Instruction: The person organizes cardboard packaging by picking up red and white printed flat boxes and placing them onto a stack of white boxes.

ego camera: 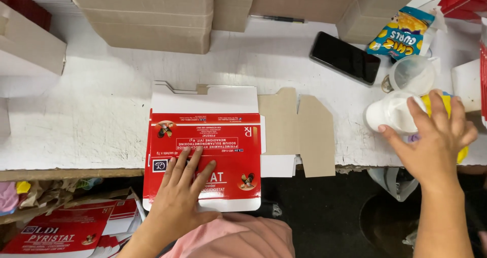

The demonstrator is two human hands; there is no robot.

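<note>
We see the left hand at the lower middle of the frame, fingers spread and pressed flat on a red and white flattened carton that lies on the front edge of the white desk, its near end hanging over the edge. Just right of the carton lies a brown cardboard insert, flat and touching the carton's white flap. At the right of the frame our right hand rests with fingers spread over a white plastic cup, fingertips on its rim; whether it grips the cup we cannot tell. A second, clear cup stands just above it. A black phone lies at the upper right, near a blue and yellow snack bag. Stacks of plain brown cartons line the top of the frame, and more red cartons lie at the lower left below the desk.
</note>
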